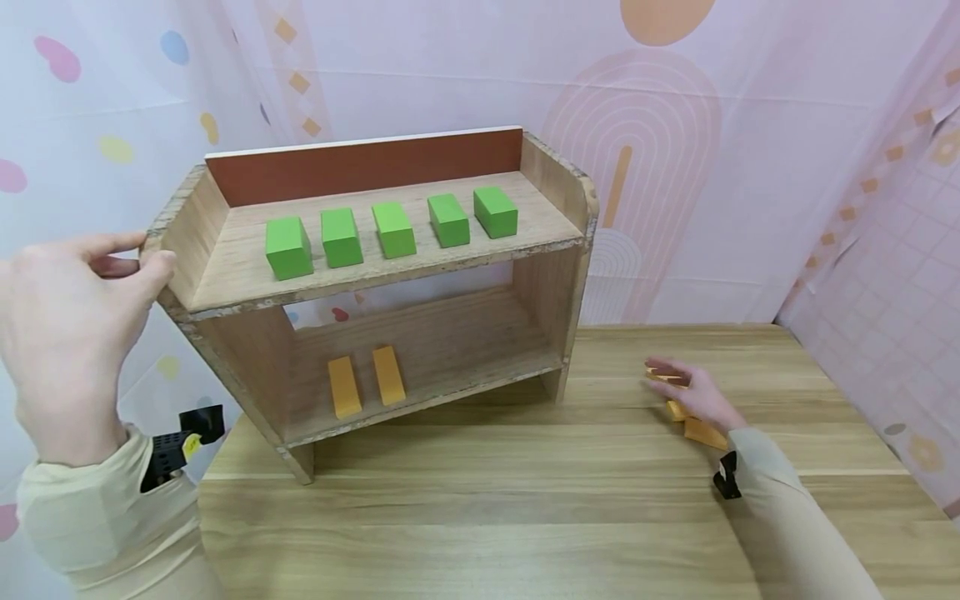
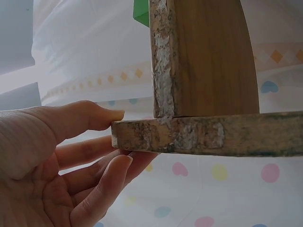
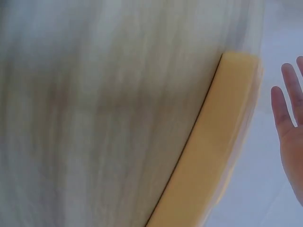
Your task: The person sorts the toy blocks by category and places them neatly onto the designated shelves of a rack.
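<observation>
Head view faces forward, down; 2 wrist views near; head, left share shelf [image 1: 465, 342].

Beige sleeves [image 1: 97, 529] carry black wrist mounts [image 1: 167, 457], the left with a yellow sticker [image 1: 192, 445].

A curtained-off tabletop corner, whether in a home or studio unclear. Pastel-printed fabric sheets [image 1: 465, 79] hang behind and either side of the wooden shelf unit [image 1: 549, 292], which stands on a wood-grain tabletop [image 1: 480, 517].

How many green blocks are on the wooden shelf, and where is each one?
5, in one row along the top board: leftmost block, second block, middle block, fourth block, rightmost block. None seems hidden.
</observation>
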The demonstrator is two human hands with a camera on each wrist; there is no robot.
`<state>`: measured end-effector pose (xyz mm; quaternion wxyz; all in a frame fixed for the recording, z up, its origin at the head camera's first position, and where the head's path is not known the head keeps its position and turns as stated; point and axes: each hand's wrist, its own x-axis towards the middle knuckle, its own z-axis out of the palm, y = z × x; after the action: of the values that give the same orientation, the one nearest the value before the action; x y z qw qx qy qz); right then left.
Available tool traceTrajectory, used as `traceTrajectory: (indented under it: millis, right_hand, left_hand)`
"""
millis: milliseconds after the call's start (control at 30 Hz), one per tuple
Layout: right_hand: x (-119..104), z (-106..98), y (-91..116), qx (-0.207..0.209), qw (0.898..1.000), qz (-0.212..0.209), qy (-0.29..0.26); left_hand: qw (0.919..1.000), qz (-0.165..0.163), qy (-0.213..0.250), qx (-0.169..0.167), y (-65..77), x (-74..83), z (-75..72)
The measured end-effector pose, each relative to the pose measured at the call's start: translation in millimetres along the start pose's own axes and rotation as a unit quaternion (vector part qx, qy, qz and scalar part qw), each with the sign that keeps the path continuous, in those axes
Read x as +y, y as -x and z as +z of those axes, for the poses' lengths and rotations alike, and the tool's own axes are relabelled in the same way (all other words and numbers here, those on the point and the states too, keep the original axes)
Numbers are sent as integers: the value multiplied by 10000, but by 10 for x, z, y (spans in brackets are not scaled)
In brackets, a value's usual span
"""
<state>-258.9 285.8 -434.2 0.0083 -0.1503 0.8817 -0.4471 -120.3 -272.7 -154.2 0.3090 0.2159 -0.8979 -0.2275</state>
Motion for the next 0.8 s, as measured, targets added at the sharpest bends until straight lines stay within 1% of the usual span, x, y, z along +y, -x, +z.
traceTrajectory:
  millis: [133, 367, 500, 700, 800]
  right_hand:
    - [78, -82, -21, 42, 9998, 171, -62]
    - [158, -187, -41, 109, 9977, 658, 122]
    - [201, -227, -23, 112, 9961, 846, 238]
    - [285, -251, 21, 169, 9946, 777, 659]
    - [315, -250, 30, 258, 9930, 843, 782]
  left_hand:
    - [10000, 16, -47, 13, 4, -5, 0]
    - [9997, 169, -15, 147, 8, -17, 6]
    - [9998, 135, -7, 115, 10, -14, 6]
    - [9998, 139, 22, 113, 13, -9, 11]
    - [9998, 151, 29, 123, 12, -8, 11]
